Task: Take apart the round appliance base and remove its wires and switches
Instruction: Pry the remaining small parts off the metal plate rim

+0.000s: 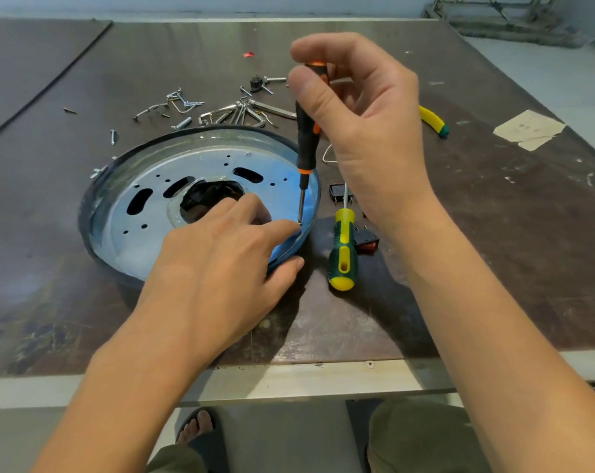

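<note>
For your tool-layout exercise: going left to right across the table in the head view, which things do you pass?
Loose screw → round appliance base → black-and-orange screwdriver → green-and-yellow screwdriver → yellow-handled pliers → scrap of paper.

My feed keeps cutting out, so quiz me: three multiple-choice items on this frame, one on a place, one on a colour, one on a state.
1. Where does the green-and-yellow screwdriver lie?
A. on the table right of the round base
B. inside the base
C. in the left hand

2. What colours is the screwdriver held upright?
A. red and white
B. black and orange
C. all blue

3. What is the left hand doing?
A. lifting pliers
B. resting flat on the table far from the base
C. resting on the base

Answers:
1 A: it lies on the table beside the round base, no hand on it.
2 B: the black-and-orange screwdriver stands in the right hand, tip down near the base's rim.
3 C: its fingers lie on the plate and its thumb hooks the rim.
</note>
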A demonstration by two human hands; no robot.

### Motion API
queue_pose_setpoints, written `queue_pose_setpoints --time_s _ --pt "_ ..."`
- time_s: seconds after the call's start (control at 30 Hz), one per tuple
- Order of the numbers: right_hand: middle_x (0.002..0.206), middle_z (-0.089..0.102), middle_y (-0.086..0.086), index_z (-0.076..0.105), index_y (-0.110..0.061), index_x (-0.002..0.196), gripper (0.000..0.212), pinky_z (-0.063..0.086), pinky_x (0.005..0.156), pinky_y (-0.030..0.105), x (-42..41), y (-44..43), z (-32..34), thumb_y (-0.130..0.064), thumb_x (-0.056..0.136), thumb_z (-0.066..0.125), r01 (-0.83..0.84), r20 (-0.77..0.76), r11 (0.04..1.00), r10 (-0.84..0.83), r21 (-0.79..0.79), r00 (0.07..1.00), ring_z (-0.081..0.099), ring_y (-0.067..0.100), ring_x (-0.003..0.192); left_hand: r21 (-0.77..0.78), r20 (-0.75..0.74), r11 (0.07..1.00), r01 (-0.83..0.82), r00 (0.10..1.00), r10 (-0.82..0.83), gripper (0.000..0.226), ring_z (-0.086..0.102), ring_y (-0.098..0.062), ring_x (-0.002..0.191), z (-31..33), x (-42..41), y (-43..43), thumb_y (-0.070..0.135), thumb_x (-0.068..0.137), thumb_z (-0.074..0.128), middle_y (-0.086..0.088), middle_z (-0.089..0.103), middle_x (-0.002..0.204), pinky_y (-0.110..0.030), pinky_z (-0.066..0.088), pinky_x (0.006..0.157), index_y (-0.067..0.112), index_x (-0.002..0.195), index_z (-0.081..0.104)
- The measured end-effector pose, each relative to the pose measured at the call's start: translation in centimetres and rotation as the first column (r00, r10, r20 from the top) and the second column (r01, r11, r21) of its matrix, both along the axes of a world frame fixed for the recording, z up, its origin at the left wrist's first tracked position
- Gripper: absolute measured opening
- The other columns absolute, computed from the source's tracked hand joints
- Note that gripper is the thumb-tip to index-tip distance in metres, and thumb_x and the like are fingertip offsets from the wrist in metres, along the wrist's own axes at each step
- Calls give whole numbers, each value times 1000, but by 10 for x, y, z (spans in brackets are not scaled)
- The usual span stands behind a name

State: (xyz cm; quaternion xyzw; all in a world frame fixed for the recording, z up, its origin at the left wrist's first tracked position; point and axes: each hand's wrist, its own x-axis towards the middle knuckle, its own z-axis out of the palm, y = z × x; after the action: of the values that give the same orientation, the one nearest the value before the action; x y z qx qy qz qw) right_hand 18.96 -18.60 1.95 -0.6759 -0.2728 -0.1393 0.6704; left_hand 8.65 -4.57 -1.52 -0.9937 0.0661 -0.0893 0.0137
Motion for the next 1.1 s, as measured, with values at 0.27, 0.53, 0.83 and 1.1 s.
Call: queue_pose_setpoints --time_s 0.27,0.53,0.83,1.1 --pt "95 66 11 65 6 119 23 52 70 26 -1 0 1 1 103 49 -41 -57 997 44 64 997 61 15 84 0 15 1000 -6 1000 6 44 51 -10 95 -1 -1 0 65 88 36 16 52 105 -22 21 46 47 123 56" --pt "103 68 19 62 8 124 27 57 81 31 0 -4 2 7 102 47 -92 -65 992 98 89 993 67 25 96 2 19 1000 3 1000 -3 44 52 -11 95 0 0 0 65 88 37 14 53 105 -21 19 45 46 124 56" --pt "110 69 23 59 8 126 26 59 86 33 0 -2 1 6 102 48 -75 -36 996 77 57 996 68 27 100 8 14 1000 0 1000 0 45 51 -11 96 -1 0 0 66 89 35 15 52 106 -22 25 45 47 124 55" --pt "96 67 12 65 5 115 21 58 88 49 -1 -1 1 -1 95 67 -25 40 1000 26 -19 999 66 25 91 6 0 1000 3 1000 -3 45 50 -10 97 -1 0 1 66 89 34 15 51 107 -24 33 45 45 122 55"
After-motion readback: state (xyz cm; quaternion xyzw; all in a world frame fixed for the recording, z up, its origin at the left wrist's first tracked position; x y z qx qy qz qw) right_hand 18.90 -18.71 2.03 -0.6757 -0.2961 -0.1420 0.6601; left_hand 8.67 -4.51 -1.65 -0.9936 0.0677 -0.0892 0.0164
